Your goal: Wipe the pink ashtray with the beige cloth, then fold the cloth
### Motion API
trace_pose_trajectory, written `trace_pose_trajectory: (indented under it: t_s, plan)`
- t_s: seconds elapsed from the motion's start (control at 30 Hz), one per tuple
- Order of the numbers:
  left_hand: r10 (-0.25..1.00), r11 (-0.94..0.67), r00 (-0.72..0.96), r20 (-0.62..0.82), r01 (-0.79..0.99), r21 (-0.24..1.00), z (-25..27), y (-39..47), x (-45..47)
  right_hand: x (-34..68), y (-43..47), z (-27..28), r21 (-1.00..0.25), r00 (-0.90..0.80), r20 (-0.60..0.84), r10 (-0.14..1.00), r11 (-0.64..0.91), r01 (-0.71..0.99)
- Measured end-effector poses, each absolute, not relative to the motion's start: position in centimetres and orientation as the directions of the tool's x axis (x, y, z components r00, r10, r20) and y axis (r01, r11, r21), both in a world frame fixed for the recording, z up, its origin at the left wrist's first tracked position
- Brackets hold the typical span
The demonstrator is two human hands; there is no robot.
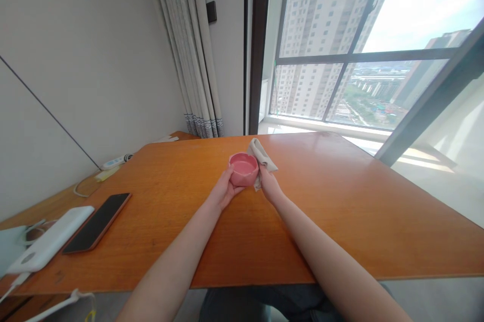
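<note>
A small pink ashtray (244, 177) with a notched rim is held over the middle of the table, its hollow tilted towards me. My left hand (224, 188) grips it from the left, thumb on the side wall and fingers underneath. On the other side, my right hand (269, 183) is closed on a pale beige cloth (260, 153). Part of this cloth presses against the ashtray's right wall, and a folded end sticks up above the hand. The right fingertips are hidden behind the cloth and ashtray.
On the wooden table (181, 171), a dark-screened phone (99, 223) lies at the left beside a white power bank (53, 239) with a cable. Farther back are a power strip (115, 162) and papers (163, 139). A large window (340, 60) stands beyond the table.
</note>
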State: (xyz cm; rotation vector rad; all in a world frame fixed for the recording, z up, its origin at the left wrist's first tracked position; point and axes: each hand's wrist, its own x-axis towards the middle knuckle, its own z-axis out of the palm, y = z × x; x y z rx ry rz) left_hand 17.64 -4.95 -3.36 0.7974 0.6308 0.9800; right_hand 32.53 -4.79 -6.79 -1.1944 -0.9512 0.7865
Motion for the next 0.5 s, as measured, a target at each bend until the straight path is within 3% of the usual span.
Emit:
trace_pose_trajectory:
  t_s: [0.1, 0.2, 0.37, 0.5]
  plan:
    - [0.940, 0.225, 0.339, -0.039, -0.530, 0.818, -3.7, -5.0, 18.0, 31.0, -5.2, -7.1, -0.980, 0.420, 0.109, 0.901, 0.167, -0.106]
    - [0.932, 0.203, 0.363, -0.009, -0.502, 0.841, -3.7, -5.4, 18.1, 30.9, -5.6, -6.4, -0.989, 0.458, 0.061, 0.887, 0.116, -0.092]
    - [0.817, 0.369, 0.573, -0.063, -0.436, 0.821, -3.0, -5.8, 17.7, 32.9, -5.9, -4.6, -0.983, 0.449, 0.082, 0.890, 0.147, -0.114]
    - [0.814, 0.408, 0.565, -0.133, -0.394, 0.823, -2.5, -5.8, 17.4, 34.0, -6.4, -3.5, -0.998, 0.300, -0.029, 0.954, -0.012, -0.057]
